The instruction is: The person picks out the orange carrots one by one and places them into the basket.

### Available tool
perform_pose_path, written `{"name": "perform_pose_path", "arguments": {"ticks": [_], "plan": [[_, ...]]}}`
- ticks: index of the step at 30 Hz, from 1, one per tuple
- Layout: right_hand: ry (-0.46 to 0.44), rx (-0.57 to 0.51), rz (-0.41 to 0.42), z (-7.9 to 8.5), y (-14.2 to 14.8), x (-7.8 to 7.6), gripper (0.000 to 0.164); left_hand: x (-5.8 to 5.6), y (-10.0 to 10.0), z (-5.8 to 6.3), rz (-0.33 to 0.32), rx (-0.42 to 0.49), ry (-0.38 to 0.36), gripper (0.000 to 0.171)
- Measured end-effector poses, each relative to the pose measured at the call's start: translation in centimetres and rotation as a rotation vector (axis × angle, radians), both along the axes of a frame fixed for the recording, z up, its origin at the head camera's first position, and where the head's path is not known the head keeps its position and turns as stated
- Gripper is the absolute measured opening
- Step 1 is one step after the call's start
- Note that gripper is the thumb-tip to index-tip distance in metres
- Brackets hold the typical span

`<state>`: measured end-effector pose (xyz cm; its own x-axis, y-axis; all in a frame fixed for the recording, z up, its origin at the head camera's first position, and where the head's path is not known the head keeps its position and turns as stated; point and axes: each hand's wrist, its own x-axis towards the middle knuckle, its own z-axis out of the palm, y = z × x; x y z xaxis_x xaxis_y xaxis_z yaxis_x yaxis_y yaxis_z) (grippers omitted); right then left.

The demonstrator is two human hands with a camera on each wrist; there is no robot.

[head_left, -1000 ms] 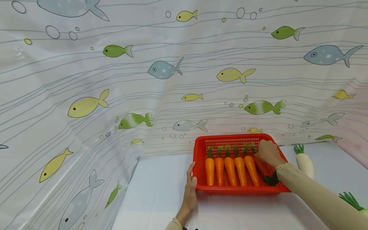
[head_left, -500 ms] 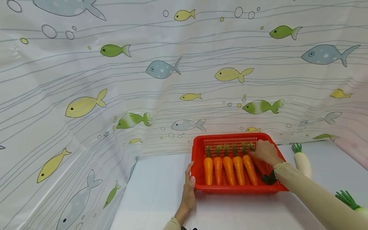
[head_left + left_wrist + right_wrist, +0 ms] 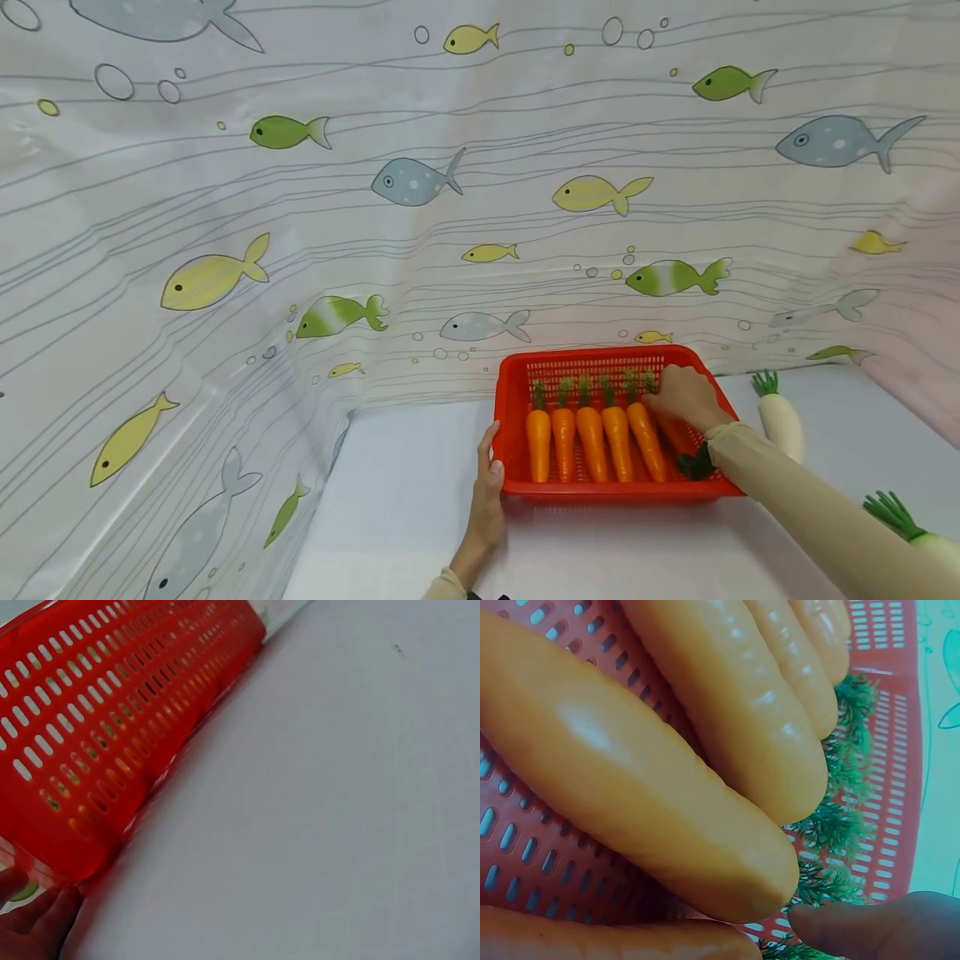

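A red plastic basket (image 3: 600, 494) with slotted walls holds several orange carrots (image 3: 590, 443) with green leafy tops, lying side by side in a row. My right hand (image 3: 688, 398) reaches into its right part, fingers curled at the leafy end of the rightmost carrot (image 3: 615, 941). In the right wrist view, the thumb (image 3: 877, 922) lies beside that carrot's leaves, close to the tip of the neighbouring carrot (image 3: 645, 780). My left hand (image 3: 486, 504) rests against the basket's left side with fingers extended. The left wrist view shows its fingertips (image 3: 64, 904) at the basket's lower corner.
A white radish (image 3: 782, 425) with green stems lies right of the basket. Another radish (image 3: 937, 546) is partly cut off at the right edge, near my right sleeve (image 3: 810, 508). A fish-patterned sheet (image 3: 405, 275) stands behind the white table (image 3: 405, 483).
The head view has drifted slightly, so everything sits a little farther left. Both hands keep nearly the same places on the basket and at the rightmost carrot.
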<state>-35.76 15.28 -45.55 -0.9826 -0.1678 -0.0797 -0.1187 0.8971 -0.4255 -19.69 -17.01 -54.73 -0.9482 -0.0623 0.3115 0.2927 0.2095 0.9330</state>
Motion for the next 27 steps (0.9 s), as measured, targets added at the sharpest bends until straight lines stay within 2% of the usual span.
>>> {"name": "perform_pose_path", "arguments": {"ticks": [13, 15, 20, 25, 27], "plan": [[0.048, -0.012, 0.006, -0.2, -0.4, 0.1, 0.035, 0.0, -0.2, -0.4, 0.006, 0.0, -0.004, 0.06], [0.09, -0.028, 0.011, -0.4, -0.4, 0.1, 0.036, 0.0, -0.2, -0.4, 0.007, 0.004, -0.005, 0.06], [0.274, -0.088, 0.05, -0.2, 0.2, 0.1, 0.048, -0.2, -0.2, -0.6, 0.01, 0.012, 0.002, 0.06], [0.326, -0.188, 0.097, 1.1, 1.7, 0.2, 0.03, -0.4, -0.1, -0.5, 0.013, 0.019, 0.012, 0.06], [0.351, -0.226, 0.096, 2.0, 2.6, 0.4, 0.03, -0.5, 0.0, -0.5, 0.007, 0.026, 0.01, 0.06]]}}
